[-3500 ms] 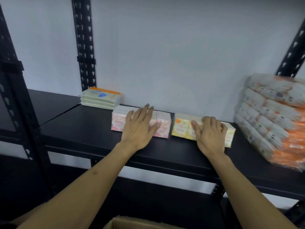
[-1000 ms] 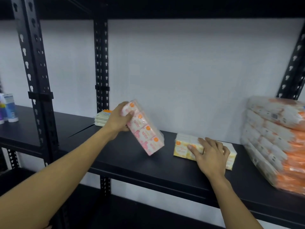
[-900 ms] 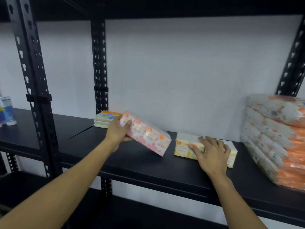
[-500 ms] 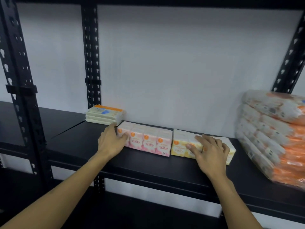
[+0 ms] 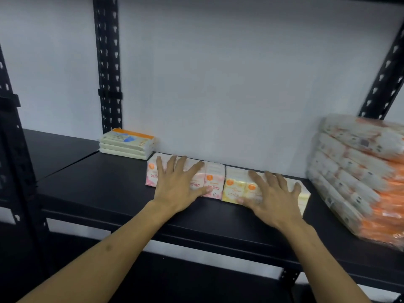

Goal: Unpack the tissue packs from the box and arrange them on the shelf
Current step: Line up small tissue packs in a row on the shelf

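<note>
Pink glossy-wrapped tissue pack (image 5: 215, 179) and yellow pack (image 5: 234, 186) lie touching on the black shelf (image 5: 98, 184), left hand (image 5: 178, 186) and right hand (image 5: 271, 199) pressing flat, fingers spread.

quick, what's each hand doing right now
Left hand: open, fingers spread flat on the pink plastic-wrapped tissue pack.
Right hand: open, fingers spread flat on the yellow plastic-wrapped tissue pack.

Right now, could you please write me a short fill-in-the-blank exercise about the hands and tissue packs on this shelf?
1. The left hand presses flat on the ____ tissue pack.
2. The right hand rests on the ____ tissue pack.
3. The two packs stand side by side against the ____ wall.
4. The large orange-and-white bundle lies at the shelf's ____ end.

Missing words: pink; yellow; white; right
</note>
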Demonstrator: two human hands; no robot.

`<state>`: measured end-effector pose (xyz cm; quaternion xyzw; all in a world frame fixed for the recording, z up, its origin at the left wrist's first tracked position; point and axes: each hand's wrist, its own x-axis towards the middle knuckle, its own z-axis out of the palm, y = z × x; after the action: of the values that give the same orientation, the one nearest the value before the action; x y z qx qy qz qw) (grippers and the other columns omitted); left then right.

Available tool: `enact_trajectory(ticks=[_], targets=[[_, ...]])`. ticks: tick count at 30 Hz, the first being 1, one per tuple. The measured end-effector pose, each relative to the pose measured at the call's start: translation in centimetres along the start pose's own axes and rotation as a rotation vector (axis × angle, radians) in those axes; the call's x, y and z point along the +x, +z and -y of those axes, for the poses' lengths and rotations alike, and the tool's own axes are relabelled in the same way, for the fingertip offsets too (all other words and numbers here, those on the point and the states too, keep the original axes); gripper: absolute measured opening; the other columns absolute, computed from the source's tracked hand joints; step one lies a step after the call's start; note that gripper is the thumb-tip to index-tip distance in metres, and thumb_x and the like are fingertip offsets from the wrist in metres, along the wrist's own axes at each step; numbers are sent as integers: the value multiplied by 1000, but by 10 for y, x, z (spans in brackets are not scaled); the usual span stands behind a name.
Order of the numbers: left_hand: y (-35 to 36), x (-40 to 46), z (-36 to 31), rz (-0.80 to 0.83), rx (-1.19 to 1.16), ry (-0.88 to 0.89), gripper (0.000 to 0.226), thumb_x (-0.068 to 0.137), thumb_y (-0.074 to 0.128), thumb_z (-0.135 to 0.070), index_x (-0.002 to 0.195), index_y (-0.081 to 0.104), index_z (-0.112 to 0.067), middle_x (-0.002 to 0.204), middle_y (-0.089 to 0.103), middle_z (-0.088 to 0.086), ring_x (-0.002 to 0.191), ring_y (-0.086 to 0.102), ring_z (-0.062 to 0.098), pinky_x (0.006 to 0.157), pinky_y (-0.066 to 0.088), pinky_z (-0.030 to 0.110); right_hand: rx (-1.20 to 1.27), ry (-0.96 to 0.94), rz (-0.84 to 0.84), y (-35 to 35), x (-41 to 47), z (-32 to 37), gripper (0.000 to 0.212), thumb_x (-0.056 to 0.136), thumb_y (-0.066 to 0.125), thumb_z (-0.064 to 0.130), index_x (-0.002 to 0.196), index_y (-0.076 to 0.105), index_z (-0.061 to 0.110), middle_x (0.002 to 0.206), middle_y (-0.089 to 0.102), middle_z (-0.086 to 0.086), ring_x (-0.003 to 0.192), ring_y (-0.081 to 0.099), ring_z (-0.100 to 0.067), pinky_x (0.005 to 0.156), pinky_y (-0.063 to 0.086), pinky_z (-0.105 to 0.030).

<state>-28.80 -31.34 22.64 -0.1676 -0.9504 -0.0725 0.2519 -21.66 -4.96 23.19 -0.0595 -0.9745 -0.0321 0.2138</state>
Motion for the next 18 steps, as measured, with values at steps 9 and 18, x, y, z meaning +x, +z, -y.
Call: enact_trajectory(ticks=[9, 18], targets=[[31, 49, 22, 7, -38, 17, 85, 80, 34, -90, 154, 23, -50, 164, 22, 5, 153, 8, 31, 118, -12, 65, -48, -48, -60, 31, 56, 2, 83, 80, 31, 88, 151, 14, 48, 161, 26, -4, 147, 22, -30, 109, 17, -67], [69, 111, 32, 1, -78, 26, 85, 77, 34, -92, 151, 23, -52, 162, 23, 4, 152, 6, 30, 118, -13, 63, -61, -18, -90, 62, 115, 0, 82, 81, 31, 88, 151, 16, 48, 158, 29, -5, 145, 24, -31, 108, 16, -66]])
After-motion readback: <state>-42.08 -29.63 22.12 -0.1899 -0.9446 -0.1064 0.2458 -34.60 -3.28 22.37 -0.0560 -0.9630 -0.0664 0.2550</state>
